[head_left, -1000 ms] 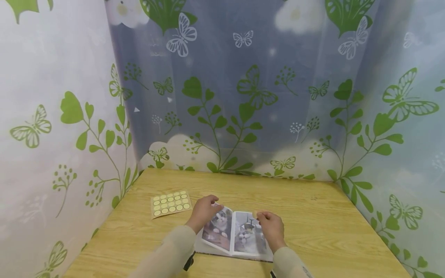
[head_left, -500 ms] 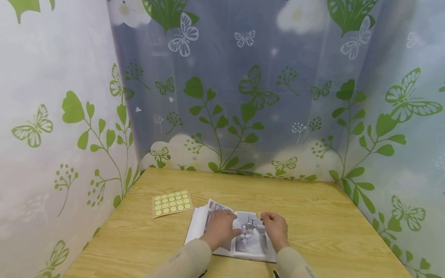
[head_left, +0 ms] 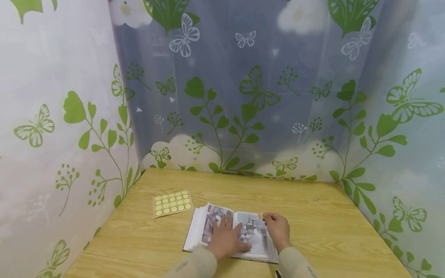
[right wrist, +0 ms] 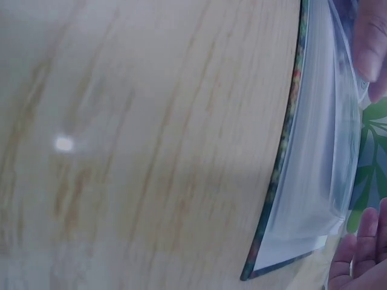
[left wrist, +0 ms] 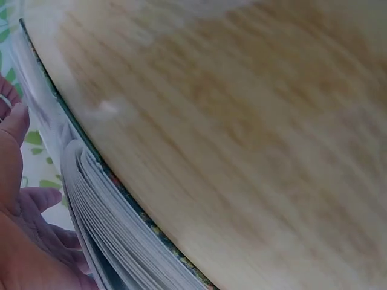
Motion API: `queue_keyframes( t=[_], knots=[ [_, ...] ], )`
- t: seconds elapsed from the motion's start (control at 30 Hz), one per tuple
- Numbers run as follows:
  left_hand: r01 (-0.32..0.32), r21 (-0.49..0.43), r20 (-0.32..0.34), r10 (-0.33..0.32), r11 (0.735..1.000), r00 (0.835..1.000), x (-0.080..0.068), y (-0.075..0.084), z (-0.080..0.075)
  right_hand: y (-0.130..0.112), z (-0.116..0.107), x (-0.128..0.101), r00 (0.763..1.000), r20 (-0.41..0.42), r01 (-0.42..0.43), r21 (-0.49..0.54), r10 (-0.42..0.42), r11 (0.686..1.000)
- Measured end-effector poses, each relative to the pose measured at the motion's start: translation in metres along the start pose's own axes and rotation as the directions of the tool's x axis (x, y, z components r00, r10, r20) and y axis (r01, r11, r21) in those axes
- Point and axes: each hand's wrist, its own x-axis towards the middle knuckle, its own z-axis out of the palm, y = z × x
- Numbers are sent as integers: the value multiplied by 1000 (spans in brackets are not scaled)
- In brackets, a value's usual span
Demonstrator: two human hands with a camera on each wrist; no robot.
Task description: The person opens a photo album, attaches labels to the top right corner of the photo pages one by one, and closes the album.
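A photo album (head_left: 269,253) lies open on the table, showing cat photos on both pages. My left hand (head_left: 226,237) rests spread on it, fingers over the left page and thumb reaching across the fold. Beside the right page's upper corner, my right hand (head_left: 278,228) has curled fingers and pinches a small pale-yellow sticker (head_left: 261,216), mostly hidden by the fingertips. The left wrist view shows the album's stacked pages (left wrist: 115,223) from their edge. In the right wrist view, clear page sleeves (right wrist: 347,139) rise above the dark patterned cover (right wrist: 281,145).
A sheet of round yellow stickers (head_left: 172,203) lies left of and behind the album. The wooden table (head_left: 313,216) runs back to a curtain (head_left: 222,116) printed with leaves and butterflies, which also encloses both sides.
My left hand has turned a page over to the left, then slid down and spread flat on the album. The right hand has barely shifted, still at the right page's corner.
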Motion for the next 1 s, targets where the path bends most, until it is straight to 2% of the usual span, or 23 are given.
queue_keyframes(
  t=[0.13, 0.33, 0.63, 1.0],
  knots=[
    [8, 23, 9, -8, 1000, 1000, -2, 1, 1, 3, -4, 6, 1000, -13, 19, -30, -19, 999],
    [10, 59, 25, -12, 998, 1000, -3, 1, 3, 9, -13, 14, 1000, -10, 17, -15, -17, 1000],
    [12, 61, 34, -14, 998, 999, -4, 5, -1, 18, -19, 27, 998, -12, 59, -140, -61, 988],
    [34, 66, 57, -38, 997, 998, -3, 5, -3, 18, -9, 39, 995, 75, 82, -189, -68, 979]
  ],
)
